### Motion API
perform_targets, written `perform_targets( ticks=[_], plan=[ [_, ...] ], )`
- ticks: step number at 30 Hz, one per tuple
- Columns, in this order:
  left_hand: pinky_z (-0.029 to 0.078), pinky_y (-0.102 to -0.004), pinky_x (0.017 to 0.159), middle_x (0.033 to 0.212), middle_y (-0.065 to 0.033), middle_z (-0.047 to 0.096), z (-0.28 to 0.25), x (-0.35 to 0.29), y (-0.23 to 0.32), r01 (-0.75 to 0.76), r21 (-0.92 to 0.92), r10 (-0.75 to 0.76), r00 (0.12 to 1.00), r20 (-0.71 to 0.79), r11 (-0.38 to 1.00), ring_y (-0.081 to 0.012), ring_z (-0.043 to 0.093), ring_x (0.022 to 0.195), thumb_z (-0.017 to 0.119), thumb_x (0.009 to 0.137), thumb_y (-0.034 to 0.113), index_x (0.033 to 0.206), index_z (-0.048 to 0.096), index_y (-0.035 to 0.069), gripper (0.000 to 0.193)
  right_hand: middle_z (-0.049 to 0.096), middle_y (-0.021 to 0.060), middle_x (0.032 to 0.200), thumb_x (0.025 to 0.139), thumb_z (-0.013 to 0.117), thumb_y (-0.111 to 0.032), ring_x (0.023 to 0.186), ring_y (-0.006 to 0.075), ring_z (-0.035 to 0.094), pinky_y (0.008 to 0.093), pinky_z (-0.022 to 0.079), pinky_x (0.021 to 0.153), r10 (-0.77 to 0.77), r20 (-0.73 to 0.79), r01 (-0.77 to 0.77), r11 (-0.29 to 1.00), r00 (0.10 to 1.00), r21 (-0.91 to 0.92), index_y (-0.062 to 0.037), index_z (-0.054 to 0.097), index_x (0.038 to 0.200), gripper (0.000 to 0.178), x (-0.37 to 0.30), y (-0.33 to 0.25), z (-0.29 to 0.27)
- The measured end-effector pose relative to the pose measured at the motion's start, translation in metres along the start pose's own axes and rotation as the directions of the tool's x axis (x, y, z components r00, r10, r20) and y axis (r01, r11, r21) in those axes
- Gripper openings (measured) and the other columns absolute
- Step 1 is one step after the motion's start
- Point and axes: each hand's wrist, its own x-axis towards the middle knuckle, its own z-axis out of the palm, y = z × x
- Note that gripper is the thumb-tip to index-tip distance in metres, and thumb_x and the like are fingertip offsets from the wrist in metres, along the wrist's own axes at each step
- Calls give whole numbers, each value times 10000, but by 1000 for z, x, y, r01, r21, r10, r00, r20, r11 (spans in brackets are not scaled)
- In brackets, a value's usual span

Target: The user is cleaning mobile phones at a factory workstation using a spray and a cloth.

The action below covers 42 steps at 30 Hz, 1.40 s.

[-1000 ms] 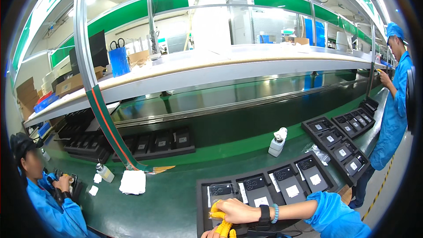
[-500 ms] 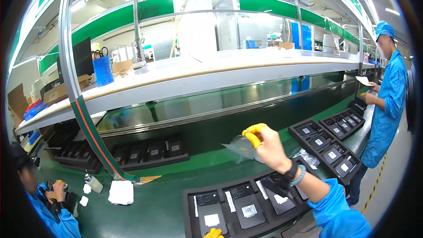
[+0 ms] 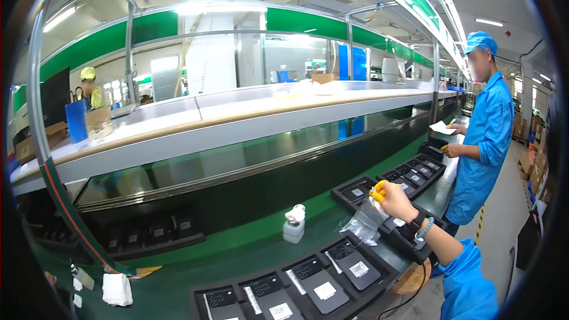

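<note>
Right hand (image 3: 397, 202) is sitting right of centre, yellow finger cots (image 3: 378, 191) on, fingers curling nearly closed and pinching clear plastic film (image 3: 363, 223). Film is hanging crumpled below the fingertips, between the near black tray (image 3: 385, 274) and the angled black tray (image 3: 339, 194). Can't tell if it's one piece or several, or whether the lower end is touching the green bench (image 3: 237, 264). Dark wristband (image 3: 417, 220) and beaded bracelet (image 3: 425, 229) are showing on that wrist.

Left hand is falling outside the frame; can't tell how open it is or what it's holding.

Near tray is running along lower centre and off the bottom edge, holding four dark phones (image 3: 345, 261) with white labels. Pale bottle (image 3: 293, 232) is standing near the film, just left of it. White cloth stack (image 3: 117, 289) is lying lower left.

Co-worker in blue (image 3: 483, 148) is standing at right, holding a white sheet (image 3: 440, 127). Another person in yellow (image 3: 96, 98) is showing upper left, beyond the shelf (image 3: 237, 98).
</note>
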Motion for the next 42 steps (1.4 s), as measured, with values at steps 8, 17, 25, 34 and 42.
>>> perform_targets(
  ticks=[8, 17, 25, 34, 42],
  plan=[
    [421, -348, 725, 923, -66, 678, 7, 2, 6, 10, 65, -11, 1000, 11, 998, -221, 603, 776, 574, 842, 50, 912, 676, 54, 124, 625, 177, 770, 799, 610, -84, 714, 339, 617, 409, 491, 619, -443, -75, 423, 886, 894, -192, -12, 601, 956, 172, 10, 23, 26],
    [413, -341, 711, 930, -54, 679, 9, 3, 10, 14, 93, -15, 1000, 19, 996, -219, 610, 776, 564, 850, 54, 898, 681, 64, 127, 608, 173, 751, 833, 581, -212, 697, 352, 613, 431, 497, 620, -306, 571, 403, 914, 762, -49, -8, 558, 905, 217, -79, 82, 44],
    [421, -384, 896, 1011, -150, 635, 5, 36, 20, 209, 17, -208, 963, 169, 978, -306, 590, 947, 574, 861, 96, 994, 631, -6, 177, 618, 252, 889, 883, 539, -247, 827, 382, 618, 421, 503, 702, -132, 718, 177, 984, 684, 13, 21, 530, 1026, 304, -84, 107, 45],
    [404, -420, 932, 1276, -228, 448, 29, 50, 1, 130, 200, -196, 913, 357, 971, -394, 467, 1116, 640, 822, 240, 1282, 419, -1, 564, 609, 137, 867, 808, 618, -127, 799, 297, 567, 367, 469, 727, -250, 171, 286, 928, 953, -237, -24, 604, 1038, 251, -91, 14, 20],
    [409, -444, 924, 1301, -253, 415, 33, 36, 3, 227, 265, -310, 891, 332, 937, -420, 452, 1121, 656, 805, 375, 1311, 391, 17, 675, 595, 235, 843, 808, 638, -265, 736, 390, 593, 442, 483, 680, 49, 295, 7, 982, 954, -186, 41, 564, 1011, 374, -139, -81, 12]
  ],
)
